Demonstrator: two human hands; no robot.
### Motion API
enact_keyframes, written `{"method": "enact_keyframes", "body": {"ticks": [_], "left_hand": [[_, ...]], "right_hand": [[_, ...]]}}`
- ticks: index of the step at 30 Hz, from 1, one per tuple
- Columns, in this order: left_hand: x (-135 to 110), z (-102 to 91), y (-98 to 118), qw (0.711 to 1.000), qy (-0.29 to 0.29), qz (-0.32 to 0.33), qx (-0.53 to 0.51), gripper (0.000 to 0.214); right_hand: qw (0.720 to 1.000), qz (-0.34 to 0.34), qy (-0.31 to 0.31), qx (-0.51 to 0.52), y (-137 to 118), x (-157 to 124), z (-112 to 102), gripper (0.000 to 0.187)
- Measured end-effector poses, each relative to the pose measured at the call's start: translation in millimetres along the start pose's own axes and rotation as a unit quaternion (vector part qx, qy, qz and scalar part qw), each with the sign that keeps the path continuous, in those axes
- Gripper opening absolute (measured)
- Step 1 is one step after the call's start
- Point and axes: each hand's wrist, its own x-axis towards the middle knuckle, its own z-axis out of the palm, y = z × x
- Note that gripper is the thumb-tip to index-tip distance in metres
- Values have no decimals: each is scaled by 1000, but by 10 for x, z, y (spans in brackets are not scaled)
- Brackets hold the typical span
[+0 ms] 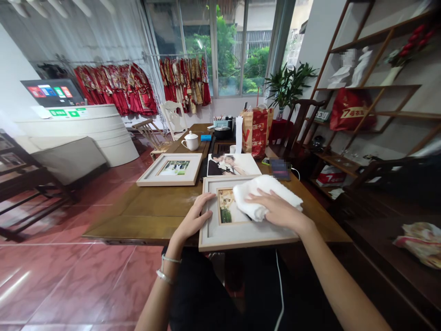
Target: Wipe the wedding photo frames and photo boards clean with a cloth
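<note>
A light wooden picture frame point(225, 242) with a pale mat lies flat at the table's near edge, jutting slightly over it. Its photo point(225, 209) is partly hidden by a folded white towel point(285, 195). My left hand point(195, 218) grips the frame's left side, fingertips over the rim and thumb against it. My right hand point(275, 209) holds the towel pressed onto the frame's right half, fingers spread across the cloth. Behind lie a second framed photo point(175, 167) on the left and an unframed couple's photo print point(246, 166) touching or close to the frame's far edge.
On the wooden table point(138, 209) stand a white lidded mug point(190, 141), a blue box point(206, 137), a black pot point(222, 133) and a red paper bag point(257, 131). A phone point(279, 169) with a white cable lies right. Wooden shelves point(368, 87) stand beyond.
</note>
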Motion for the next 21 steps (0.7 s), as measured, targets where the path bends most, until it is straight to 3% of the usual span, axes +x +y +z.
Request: {"method": "enact_keyframes", "body": {"ticks": [4,10,13,16,19,21], "left_hand": [[0,0,-1,1000,-3,-8,3,48],[5,2,-14,1000,-1,-3,0,47],[3,3,-15,1000,3,-3,2,47],[-5,5,-2,1000,5,-1,4,47],[-8,7,12,1000,6,-2,5,47],[-5,7,13,1000,3,-5,6,49]], "right_hand": [[997,47,28,-52,42,351,-15,82],[998,24,2,-52,-198,530,-29,79],[999,-22,-23,-40,-398,388,54,82],[994,-91,-61,-13,-540,67,102,86],[985,-144,-96,18,-535,-308,49,92],[983,-141,-110,34,-449,-486,-26,94]]}}
